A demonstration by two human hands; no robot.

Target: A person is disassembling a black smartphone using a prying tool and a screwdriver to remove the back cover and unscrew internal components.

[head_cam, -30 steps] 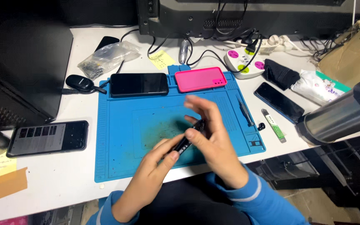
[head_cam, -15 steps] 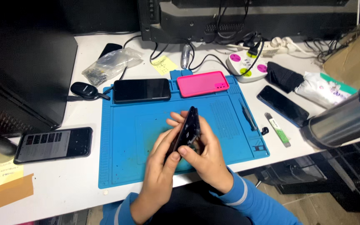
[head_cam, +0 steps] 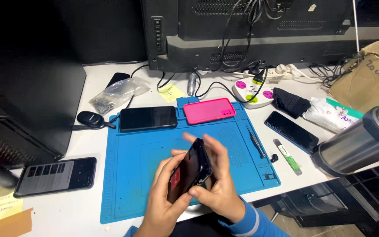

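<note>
Tilted further since a moment ago, the black phone (head_cam: 189,171) stands on edge between my hands, left hand (head_cam: 163,206) and right hand (head_cam: 218,188) both pinching it above the blue mat (head_cam: 123,175); a loose pinch could drop it.

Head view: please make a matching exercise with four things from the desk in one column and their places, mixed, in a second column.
Things:
1. pink case
2. held phone
3. steel flask
4. plastic bag

Places:
a. between both hands, above the blue mat
b. lying at the right edge of the desk
c. at the mat's far edge, beside a black phone
d. on the white desk, beyond the mat's far left corner

Pairs: 1-c, 2-a, 3-b, 4-d
</note>
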